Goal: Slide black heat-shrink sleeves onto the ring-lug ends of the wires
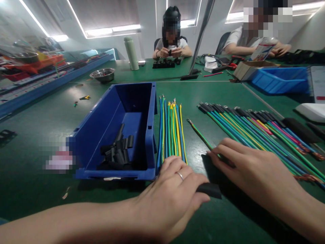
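My left hand (177,193), with a ring on one finger, pinches a short black sleeve (210,190) between thumb and forefinger. Its other fingers rest over the near ends of a row of blue, green and yellow wires (172,132). To the right, my right hand (238,162) is closed on a single green-and-yellow wire (200,135), whose bare metal terminal points away from me. Beside the left hand stands a blue bin (149,174) with a heap of black sleeves (119,152) inside. Right of my right hand lie many wires with black sleeves (243,127) near their terminals.
A steel bowl (103,75) and a green bottle (131,54) stand farther back. Two people sit across the table, one (172,44) handling small black parts. At the right are a cardboard box (251,69) and a light blue tray (281,79). A metal pole (200,37) rises behind the wires.
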The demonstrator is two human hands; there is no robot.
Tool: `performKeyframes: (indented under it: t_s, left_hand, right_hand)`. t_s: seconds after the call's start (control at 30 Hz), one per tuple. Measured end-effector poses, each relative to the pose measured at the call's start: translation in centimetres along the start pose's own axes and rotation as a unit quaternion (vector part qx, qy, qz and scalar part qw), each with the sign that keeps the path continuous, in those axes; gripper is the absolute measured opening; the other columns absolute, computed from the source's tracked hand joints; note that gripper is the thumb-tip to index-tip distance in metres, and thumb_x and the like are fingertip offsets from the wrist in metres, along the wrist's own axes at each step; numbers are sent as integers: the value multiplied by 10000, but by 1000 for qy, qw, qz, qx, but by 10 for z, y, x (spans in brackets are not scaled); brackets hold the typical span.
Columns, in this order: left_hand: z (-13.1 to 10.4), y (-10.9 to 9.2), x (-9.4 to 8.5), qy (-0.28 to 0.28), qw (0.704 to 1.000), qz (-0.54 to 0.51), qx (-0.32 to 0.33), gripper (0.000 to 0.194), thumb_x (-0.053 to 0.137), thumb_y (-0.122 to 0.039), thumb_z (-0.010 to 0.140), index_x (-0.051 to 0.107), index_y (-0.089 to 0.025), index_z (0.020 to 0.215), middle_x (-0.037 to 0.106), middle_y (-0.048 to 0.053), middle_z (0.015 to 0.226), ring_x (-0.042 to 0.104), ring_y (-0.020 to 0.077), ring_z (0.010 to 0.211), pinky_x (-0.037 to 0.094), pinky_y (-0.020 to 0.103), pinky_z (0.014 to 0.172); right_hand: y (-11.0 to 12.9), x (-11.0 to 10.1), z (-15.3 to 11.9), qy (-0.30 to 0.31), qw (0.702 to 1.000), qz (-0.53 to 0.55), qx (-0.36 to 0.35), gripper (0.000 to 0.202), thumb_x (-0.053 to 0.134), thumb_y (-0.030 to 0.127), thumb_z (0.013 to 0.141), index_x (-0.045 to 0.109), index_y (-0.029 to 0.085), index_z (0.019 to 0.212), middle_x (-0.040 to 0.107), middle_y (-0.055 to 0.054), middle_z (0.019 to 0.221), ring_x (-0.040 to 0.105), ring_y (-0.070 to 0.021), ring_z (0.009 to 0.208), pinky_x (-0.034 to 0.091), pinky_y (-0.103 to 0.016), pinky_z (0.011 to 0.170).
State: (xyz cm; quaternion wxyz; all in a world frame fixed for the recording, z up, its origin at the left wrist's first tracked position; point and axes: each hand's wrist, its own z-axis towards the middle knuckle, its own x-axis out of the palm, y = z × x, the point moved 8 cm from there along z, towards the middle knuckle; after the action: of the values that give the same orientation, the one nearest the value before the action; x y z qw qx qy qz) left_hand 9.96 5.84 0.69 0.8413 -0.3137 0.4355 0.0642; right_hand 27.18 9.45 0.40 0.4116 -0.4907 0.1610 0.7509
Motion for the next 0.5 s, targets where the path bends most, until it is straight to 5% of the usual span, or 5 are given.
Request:
performKeyframes:
  t_s: [0.23, 0.5]
  left_hand:
    - [1, -1, -1, 16, 1000, -18, -2, 349, 439, -325, 1275, 719, -116, 1263, 777, 99, 1079, 643, 261, 999, 517, 399, 951]
    - [-1, 0, 2, 17, 1000, -13, 9, 350, 439, -334, 1275, 715, -119, 1266, 769, 94, 1068, 634, 258, 986, 512, 390, 930]
  right_hand:
    - [-3, 12, -3, 18, 998, -24, 52, 394, 372, 285, 1229, 701, 131, 1382, 831, -77, 988, 731, -216, 515, 419, -379, 434]
    - [-10, 10, -6, 55, 986, 89, 128, 247, 518, 210, 1044, 753, 230, 1117, 726, -30, 863, 744, -207, 607, 411, -341, 501]
